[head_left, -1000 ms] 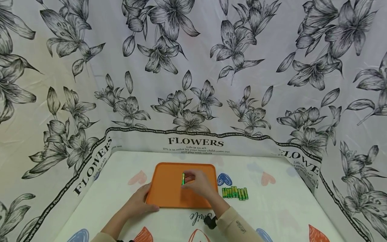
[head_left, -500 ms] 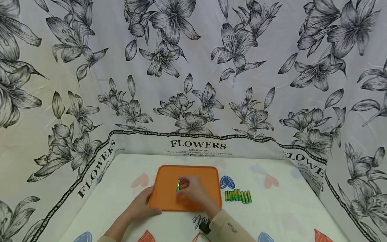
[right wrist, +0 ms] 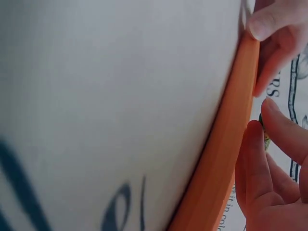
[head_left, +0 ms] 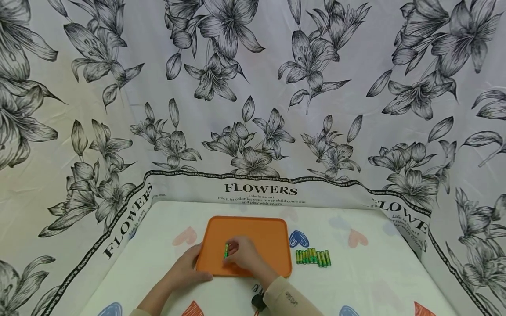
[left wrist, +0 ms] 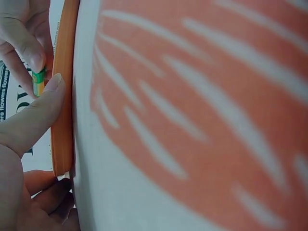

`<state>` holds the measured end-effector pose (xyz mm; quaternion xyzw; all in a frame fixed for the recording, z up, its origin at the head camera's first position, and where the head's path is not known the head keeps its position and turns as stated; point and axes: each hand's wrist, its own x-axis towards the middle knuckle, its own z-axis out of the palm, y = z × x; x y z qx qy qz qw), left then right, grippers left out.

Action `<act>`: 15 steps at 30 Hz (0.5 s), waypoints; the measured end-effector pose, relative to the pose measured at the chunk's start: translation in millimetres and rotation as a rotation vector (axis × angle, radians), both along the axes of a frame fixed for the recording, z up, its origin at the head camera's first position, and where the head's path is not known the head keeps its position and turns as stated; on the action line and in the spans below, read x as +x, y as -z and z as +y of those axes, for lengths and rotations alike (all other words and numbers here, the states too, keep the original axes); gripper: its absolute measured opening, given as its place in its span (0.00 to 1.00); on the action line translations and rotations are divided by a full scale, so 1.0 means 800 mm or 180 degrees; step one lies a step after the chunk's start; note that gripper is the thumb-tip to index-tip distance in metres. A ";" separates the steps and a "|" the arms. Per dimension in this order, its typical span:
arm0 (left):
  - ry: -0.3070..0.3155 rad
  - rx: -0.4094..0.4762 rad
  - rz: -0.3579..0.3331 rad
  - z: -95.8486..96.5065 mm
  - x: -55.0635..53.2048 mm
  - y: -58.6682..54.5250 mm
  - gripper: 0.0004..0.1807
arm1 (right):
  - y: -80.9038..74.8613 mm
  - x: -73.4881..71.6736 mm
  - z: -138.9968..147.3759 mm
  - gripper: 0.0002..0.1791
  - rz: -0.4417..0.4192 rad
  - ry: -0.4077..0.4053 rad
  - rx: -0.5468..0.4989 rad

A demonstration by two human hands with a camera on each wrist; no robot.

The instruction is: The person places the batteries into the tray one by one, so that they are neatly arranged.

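Observation:
An orange rectangular tray (head_left: 258,230) lies on the table in the head view. My left hand (head_left: 186,268) grips its near left corner; in the left wrist view the thumb lies on the rim of the tray (left wrist: 62,125), with curled fingers around the corner. Over the left part of the tray, my right hand (head_left: 244,253) pinches a green and yellow battery (head_left: 226,250) upright between thumb and fingers. Part of this battery (right wrist: 266,139) shows between the fingertips in the right wrist view. I cannot tell whether its lower end touches the tray.
To the right of the tray, several green and yellow batteries (head_left: 313,257) lie side by side in a row. A white cloth with heart prints (head_left: 357,238) covers the table. Flower-patterned curtain (head_left: 253,131) encloses the back and sides.
My right hand has moved left and nearer to me across the tray, carrying the battery. The left hand keeps its grip on the tray corner. The head view has shifted slightly.

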<state>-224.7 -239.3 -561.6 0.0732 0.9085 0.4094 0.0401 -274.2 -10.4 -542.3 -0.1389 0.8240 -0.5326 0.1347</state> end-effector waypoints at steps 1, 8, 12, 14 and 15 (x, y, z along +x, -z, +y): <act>-0.0001 0.0001 -0.0008 0.000 0.000 -0.001 0.63 | 0.000 0.001 -0.001 0.30 0.0001 -0.0001 0.0007; 0.0001 -0.0035 -0.0018 0.003 0.001 -0.002 0.64 | 0.005 0.004 -0.009 0.30 -0.0014 0.0058 0.0135; -0.0004 -0.0047 -0.0024 0.002 0.001 -0.002 0.64 | 0.007 0.003 -0.012 0.30 0.0058 0.0093 0.0303; -0.0016 -0.0044 -0.0036 0.001 0.000 -0.001 0.64 | 0.007 0.002 -0.014 0.31 0.0056 0.0110 0.0363; -0.0022 -0.0049 -0.0040 0.001 0.000 -0.001 0.64 | 0.008 0.002 -0.015 0.30 0.0061 0.0114 0.0395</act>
